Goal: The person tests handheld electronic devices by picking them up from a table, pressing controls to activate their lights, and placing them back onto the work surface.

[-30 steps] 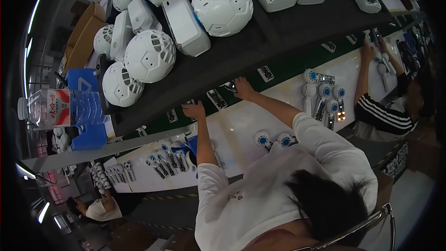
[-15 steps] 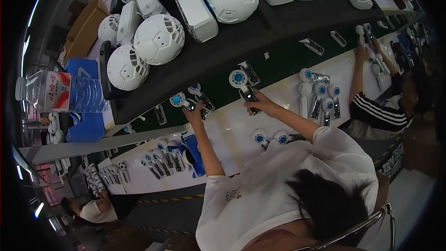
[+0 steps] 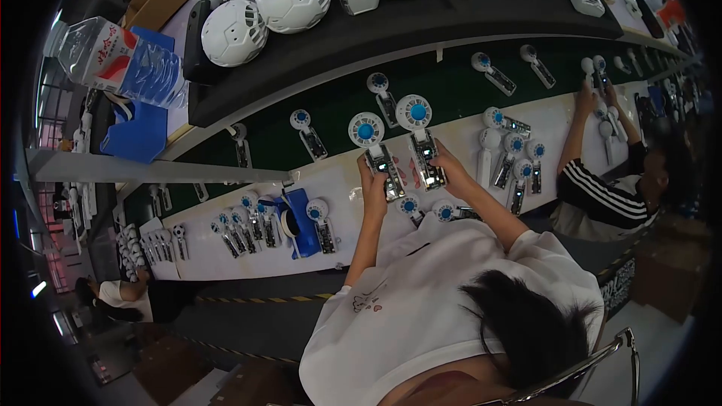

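My left hand (image 3: pixel 374 189) is closed around the open-backed handle of a white handheld fan (image 3: pixel 386 173), its circuit board showing and its round blue-centred head tipped up. Close beside it, my right hand (image 3: pixel 453 171) grips a second handheld fan (image 3: pixel 426 159) of the same kind, thumb on the exposed board. Both are held side by side above the white worktable (image 3: pixel 346 214). Below my hands, a fan (image 3: pixel 410 207) and another fan (image 3: pixel 444 211) lie partly hidden by my shirt.
A green conveyor belt (image 3: pixel 338 116) carries several spaced fans. More fans (image 3: pixel 514 143) lie to the right, and others stand left near a blue holder (image 3: pixel 301 214). Overhead, a black shelf (image 3: pixel 451 22) bears white ball-shaped housings and a water bottle (image 3: pixel 124 60). A co-worker (image 3: pixel 609 173) sits at right.
My left hand has moved right with its fan, so both fans are now together, boards facing up. The view has shifted; a single fan now shows beside the blue holder.
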The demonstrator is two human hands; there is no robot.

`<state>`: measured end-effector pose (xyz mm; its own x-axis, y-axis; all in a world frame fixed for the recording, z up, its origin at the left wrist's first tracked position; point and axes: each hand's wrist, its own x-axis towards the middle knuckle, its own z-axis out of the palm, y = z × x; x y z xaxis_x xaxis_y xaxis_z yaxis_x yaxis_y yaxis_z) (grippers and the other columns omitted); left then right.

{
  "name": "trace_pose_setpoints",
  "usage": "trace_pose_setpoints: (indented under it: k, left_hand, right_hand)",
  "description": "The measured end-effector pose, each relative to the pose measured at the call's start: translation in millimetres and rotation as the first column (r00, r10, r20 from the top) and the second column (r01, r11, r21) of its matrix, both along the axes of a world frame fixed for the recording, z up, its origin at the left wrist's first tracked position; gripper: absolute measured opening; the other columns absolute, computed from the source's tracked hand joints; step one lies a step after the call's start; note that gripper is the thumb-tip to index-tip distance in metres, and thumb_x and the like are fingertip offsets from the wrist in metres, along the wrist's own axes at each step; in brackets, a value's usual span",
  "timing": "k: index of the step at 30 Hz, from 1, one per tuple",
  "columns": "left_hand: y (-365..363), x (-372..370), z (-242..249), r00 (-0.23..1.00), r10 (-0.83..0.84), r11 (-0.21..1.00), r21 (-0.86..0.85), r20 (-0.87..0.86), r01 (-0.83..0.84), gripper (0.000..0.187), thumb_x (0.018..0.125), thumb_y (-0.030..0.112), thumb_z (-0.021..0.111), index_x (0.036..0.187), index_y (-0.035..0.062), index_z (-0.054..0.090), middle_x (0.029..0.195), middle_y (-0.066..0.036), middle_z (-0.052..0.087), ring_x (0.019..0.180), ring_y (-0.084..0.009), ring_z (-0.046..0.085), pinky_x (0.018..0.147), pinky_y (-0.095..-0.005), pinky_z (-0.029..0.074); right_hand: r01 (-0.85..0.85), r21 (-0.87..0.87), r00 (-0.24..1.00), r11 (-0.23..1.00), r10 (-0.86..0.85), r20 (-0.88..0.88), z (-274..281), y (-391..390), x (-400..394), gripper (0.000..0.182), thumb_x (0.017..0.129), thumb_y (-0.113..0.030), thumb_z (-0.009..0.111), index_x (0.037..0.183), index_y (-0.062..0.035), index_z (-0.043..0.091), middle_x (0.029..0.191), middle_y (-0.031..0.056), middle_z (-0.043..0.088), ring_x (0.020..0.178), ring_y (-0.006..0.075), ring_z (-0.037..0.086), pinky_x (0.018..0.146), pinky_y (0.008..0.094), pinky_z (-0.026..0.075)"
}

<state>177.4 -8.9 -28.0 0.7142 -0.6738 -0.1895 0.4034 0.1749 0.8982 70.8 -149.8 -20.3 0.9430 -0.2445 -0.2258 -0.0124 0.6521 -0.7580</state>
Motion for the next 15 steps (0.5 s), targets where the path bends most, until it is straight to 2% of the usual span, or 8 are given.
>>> trace_pose_setpoints:
  k: [6, 8, 11, 15]
  left_hand:
    - [6, -11, 0, 1.000, -0.010, 1.000, -0.006, 0.002, 0.010, 0.048, 0.072, 0.007, 0.037, 0.119, 0.0066, 0.028, 0.098, -0.018, 0.053, 0.070, -0.0236, 0.059, 0.056, -0.0347, 0.055]
    - [6, -14, 0, 1.000, -0.015, 1.000, 0.008, 0.005, 0.015, 0.049, 0.072, 0.007, 0.037, 0.120, 0.0067, 0.028, 0.098, -0.018, 0.053, 0.070, -0.0234, 0.059, 0.056, -0.0351, 0.055]
    - [5, -20, -3, 0.999, 0.005, 0.999, -0.043, -0.039, -0.006, 0.051, 0.071, 0.007, 0.037, 0.121, 0.0063, 0.027, 0.098, -0.018, 0.053, 0.070, -0.0229, 0.059, 0.057, -0.0349, 0.055]
    - [6, -20, -12, 0.999, -0.004, 0.999, -0.046, 0.044, 0.006, 0.054, 0.071, 0.007, 0.039, 0.123, 0.0077, 0.025, 0.098, -0.017, 0.053, 0.073, -0.0233, 0.059, 0.061, -0.0347, 0.055]
  right_hand:
    - [0.015, 0.056, 1.000, 0.998, -0.016, 0.018, 4, 5, -11, 0.043, 0.081, -0.010, 0.038, 0.123, -0.0035, 0.029, 0.094, 0.0150, 0.055, 0.076, 0.0223, 0.060, 0.066, 0.0337, 0.052]
    - [-0.006, -0.033, 0.996, 0.999, 0.003, -0.091, 2, 6, -13, 0.050, 0.078, -0.017, 0.043, 0.124, -0.0066, 0.029, 0.097, 0.0160, 0.055, 0.080, 0.0238, 0.059, 0.069, 0.0379, 0.052]
    - [0.006, -0.033, 0.995, 0.999, -0.009, -0.099, 3, 11, -14, 0.050, 0.079, -0.017, 0.044, 0.126, -0.0070, 0.028, 0.100, 0.0159, 0.055, 0.083, 0.0236, 0.060, 0.072, 0.0387, 0.053]
    - [0.012, 0.023, 0.995, 1.000, -0.010, -0.103, 3, 15, -15, 0.052, 0.079, -0.017, 0.044, 0.127, -0.0064, 0.027, 0.102, 0.0159, 0.054, 0.087, 0.0239, 0.060, 0.074, 0.0394, 0.053]
